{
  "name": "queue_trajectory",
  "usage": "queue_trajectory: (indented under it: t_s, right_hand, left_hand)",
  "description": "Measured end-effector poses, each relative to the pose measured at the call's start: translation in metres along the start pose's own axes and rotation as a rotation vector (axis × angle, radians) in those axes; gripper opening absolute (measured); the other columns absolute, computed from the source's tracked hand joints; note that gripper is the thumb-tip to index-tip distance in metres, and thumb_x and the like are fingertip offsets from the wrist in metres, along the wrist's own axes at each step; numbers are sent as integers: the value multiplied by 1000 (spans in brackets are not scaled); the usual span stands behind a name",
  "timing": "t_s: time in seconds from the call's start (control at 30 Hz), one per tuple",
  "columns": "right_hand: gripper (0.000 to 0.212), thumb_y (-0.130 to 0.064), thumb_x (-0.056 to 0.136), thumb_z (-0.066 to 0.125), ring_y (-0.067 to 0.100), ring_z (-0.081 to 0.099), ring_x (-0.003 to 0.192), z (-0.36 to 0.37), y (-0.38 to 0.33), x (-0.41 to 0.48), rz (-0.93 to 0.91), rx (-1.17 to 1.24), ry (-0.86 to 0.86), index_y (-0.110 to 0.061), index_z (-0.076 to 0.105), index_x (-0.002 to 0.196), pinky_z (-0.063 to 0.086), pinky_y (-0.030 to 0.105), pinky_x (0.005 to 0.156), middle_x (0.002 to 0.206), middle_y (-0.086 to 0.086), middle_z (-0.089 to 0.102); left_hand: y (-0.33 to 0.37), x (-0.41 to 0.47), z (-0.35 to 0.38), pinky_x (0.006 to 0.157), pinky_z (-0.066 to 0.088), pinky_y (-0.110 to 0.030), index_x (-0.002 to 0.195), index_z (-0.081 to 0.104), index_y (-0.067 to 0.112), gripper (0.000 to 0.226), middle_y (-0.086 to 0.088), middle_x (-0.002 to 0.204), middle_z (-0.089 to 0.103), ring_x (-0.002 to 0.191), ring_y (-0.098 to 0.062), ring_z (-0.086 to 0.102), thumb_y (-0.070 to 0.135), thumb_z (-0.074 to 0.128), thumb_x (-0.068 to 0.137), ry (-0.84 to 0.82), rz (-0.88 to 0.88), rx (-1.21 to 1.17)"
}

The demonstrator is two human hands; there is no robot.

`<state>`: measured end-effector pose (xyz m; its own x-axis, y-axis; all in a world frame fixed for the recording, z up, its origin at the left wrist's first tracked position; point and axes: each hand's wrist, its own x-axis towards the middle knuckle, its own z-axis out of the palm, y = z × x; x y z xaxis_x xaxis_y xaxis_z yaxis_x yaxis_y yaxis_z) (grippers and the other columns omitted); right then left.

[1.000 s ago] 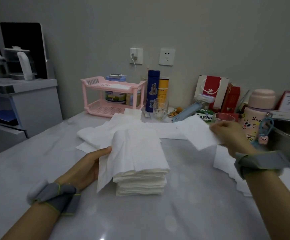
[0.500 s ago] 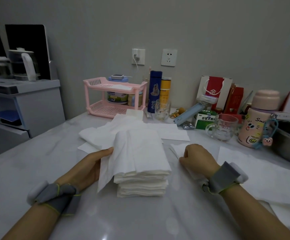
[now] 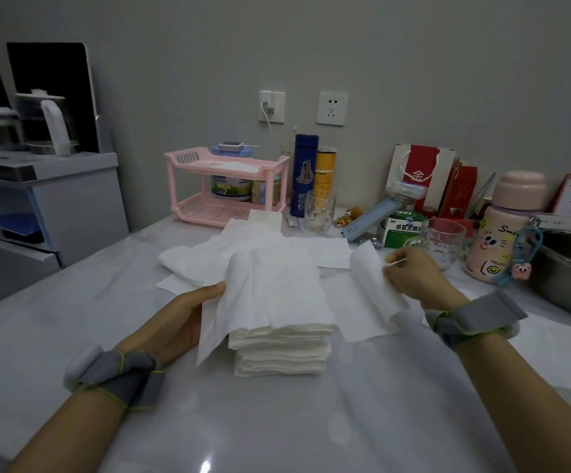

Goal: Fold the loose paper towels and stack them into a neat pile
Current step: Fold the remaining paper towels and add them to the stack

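Note:
A pile of folded white paper towels (image 3: 282, 349) stands on the grey table in front of me. Over its top lies a looser sheet (image 3: 270, 288) that hangs down the left side. My left hand (image 3: 178, 315) holds that sheet's left edge, thumb on top. My right hand (image 3: 412, 274) pinches the far edge of another loose towel (image 3: 362, 298) just right of the pile and lifts it, so the sheet curls up off the table. More loose towels (image 3: 209, 254) lie spread behind the pile.
At the back stand a pink two-tier rack (image 3: 226, 189), a blue bottle (image 3: 303, 175), two glass cups (image 3: 442, 240), a green box (image 3: 403, 228) and a pink flask (image 3: 505, 227). A metal bowl (image 3: 570, 268) sits far right. A grey cabinet (image 3: 48, 199) with kettles is on the left.
My right hand carried a loose towel from the right side down beside the pile, then moved back and up, lifting the sheet's far edge. My left hand stayed on the top sheet.

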<state>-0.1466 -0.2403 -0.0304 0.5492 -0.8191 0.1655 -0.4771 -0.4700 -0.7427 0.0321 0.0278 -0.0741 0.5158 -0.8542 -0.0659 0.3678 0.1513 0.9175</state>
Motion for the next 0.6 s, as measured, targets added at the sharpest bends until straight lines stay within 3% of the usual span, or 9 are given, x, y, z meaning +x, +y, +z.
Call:
queue_trajectory:
  t_s: [0.1, 0.17, 0.23, 0.3, 0.37, 0.43, 0.6]
  right_hand:
    - [25, 6, 88, 37, 21, 45, 62, -14, 6, 4, 79, 71, 70, 0, 56, 103, 34, 23, 48, 83, 16, 51]
    - [27, 2, 91, 38, 21, 43, 59, -18, 9, 3, 149, 93, 66, 15, 54, 109, 38, 28, 50, 87, 26, 52]
    - [36, -17, 95, 47, 31, 55, 75, -21, 6, 0, 223, 255, 45, 13, 52, 115, 47, 36, 69, 90, 22, 56]
    - [45, -32, 87, 62, 37, 60, 96, -26, -3, -8, 281, 397, -44, 3, 54, 114, 50, 44, 85, 102, 19, 62]
    - [46, -28, 79, 70, 36, 62, 91, -36, -20, -20, 307, 405, -203, -2, 54, 113, 53, 47, 76, 102, 19, 63]
    - [41, -23, 77, 67, 32, 62, 84, -46, -39, -33, 262, 406, -320, -6, 53, 111, 51, 41, 62, 96, 16, 64]
    - [36, -31, 69, 64, 26, 67, 77, -58, -89, -55, 76, 684, -400, -14, 56, 100, 57, 34, 55, 89, 11, 69]
  left_hand:
    - [0, 1, -1, 64, 56, -26, 115, 63, 14, 39, -6, 111, 70, 94, -21, 69, 27, 55, 79, -10, -8, -10]
    - [1, -2, -1, 64, 56, -26, 116, 62, 13, 40, -7, 111, 69, 93, -21, 69, 28, 55, 79, -18, -16, -13]
    - [2, -3, 0, 64, 56, -26, 116, 61, 14, 41, -7, 112, 69, 93, -21, 69, 29, 54, 78, -21, -10, -17]
    - [3, -5, 0, 64, 56, -27, 116, 60, 14, 41, -7, 111, 70, 93, -21, 69, 29, 54, 78, -18, 0, -29]
    - [3, -6, 0, 67, 56, -29, 118, 59, 14, 42, -7, 112, 69, 95, -22, 69, 29, 53, 79, -17, 5, -33]
    - [3, -7, 0, 76, 54, -33, 122, 57, 15, 43, -6, 117, 67, 103, -23, 66, 31, 51, 82, -27, 7, -36]
    - [9, -8, -4, 85, 47, -40, 122, 58, 13, 44, -9, 120, 65, 107, -29, 63, 30, 53, 82, 22, 26, -152]
